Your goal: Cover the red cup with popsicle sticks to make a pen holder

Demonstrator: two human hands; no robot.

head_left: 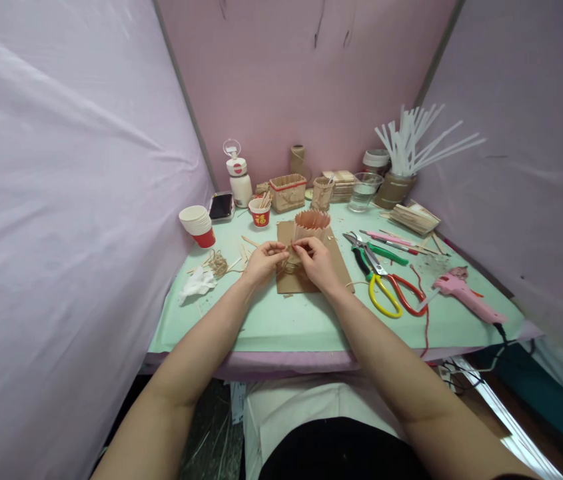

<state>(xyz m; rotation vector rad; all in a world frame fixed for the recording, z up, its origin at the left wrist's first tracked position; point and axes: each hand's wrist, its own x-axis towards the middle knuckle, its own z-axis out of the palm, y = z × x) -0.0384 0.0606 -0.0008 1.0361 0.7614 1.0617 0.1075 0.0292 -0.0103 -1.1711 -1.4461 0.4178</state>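
Observation:
My left hand (267,259) and my right hand (313,259) are close together over a brown cardboard sheet (288,287). Thumb and fingers of each are pinched on thin brown twine (291,267), which hangs in loose loops below the fingertips. Exactly how the strand runs between them is too small to tell. Just beyond my right hand stands a round cup of upright wooden sticks (312,221), pinkish inside, its lower part hidden by that hand. A small tangle of twine (218,264) rests left of my left hand.
To the right lie red-and-yellow-handled scissors (386,283), green-handled pliers (361,257) and a pink glue gun (468,298). Stacked paper cups (197,225) and a crumpled tissue (197,285) are left. Behind stand a white bottle (240,181), a stick basket (288,193) and a water cup (362,195).

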